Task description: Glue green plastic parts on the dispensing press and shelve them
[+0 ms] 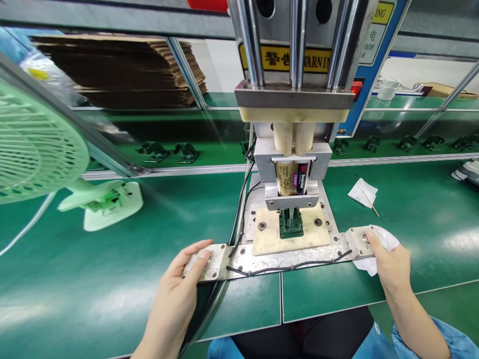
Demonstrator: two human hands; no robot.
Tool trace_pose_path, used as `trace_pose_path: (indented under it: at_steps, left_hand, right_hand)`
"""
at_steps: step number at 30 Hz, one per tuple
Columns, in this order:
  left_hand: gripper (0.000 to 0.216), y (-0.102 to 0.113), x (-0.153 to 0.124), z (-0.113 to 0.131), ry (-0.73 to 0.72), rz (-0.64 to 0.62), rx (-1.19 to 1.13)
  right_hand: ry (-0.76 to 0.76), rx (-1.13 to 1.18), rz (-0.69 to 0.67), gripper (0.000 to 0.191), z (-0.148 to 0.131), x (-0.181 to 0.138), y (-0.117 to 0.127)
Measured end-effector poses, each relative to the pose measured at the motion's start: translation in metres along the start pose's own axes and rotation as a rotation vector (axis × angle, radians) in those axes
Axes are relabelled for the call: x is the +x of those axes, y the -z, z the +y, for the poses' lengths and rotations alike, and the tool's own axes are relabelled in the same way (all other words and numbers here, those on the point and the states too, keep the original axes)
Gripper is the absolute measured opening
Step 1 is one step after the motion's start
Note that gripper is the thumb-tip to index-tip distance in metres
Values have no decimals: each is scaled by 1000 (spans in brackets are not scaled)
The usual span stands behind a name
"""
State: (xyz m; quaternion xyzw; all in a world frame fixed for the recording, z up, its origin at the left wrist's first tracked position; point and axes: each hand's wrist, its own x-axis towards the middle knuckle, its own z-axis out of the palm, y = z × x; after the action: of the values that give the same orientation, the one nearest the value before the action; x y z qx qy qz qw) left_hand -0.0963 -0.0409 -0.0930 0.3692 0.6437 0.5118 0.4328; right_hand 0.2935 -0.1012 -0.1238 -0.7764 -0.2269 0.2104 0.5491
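My left hand (177, 286) wraps round the left metal button block (215, 263) at the end of the press's base, thumb on top. My right hand (391, 264) grips the right button block (357, 239), its thumb on the round button. A white wipe (385, 237) is caught between that hand and the block. Between my hands stands a press (294, 97). Its metal holder carries a twin adhesive cartridge (286, 177) labelled 3M, with two cream plungers above. Beneath the cartridge, a small dark green plastic part (291, 224) sits on the cream fixture plate (267, 239), and a narrow nozzle reaches down to it.
A green fan (41, 144) stands on the left of the green bench (168, 214). A white paper with a thin stick (362, 193) lies right of the press. Several dark parts (186, 152) line the strip behind. Black cables (243, 209) run beside the press. Stacked cardboard (119, 70) is beyond.
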Motion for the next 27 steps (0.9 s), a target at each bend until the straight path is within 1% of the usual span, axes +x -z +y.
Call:
trace_pose_path:
  at_steps: [6,14,23,27]
  left_hand:
    - [58,1,1,-1,23,-8,-3]
    - [60,2,-1,0,4,0,24]
    - [58,0,-2,4,-26,17,55]
    - [58,1,-1,1,-37,17,82]
  right_hand:
    - [-10,-22,5,56,-3,0,1]
    - [19,-14,19,56,-5,0,0]
    - [-16,-28,8,58,-3,-1,1]
    - [-31,-11,0,58,-3,-1,1]
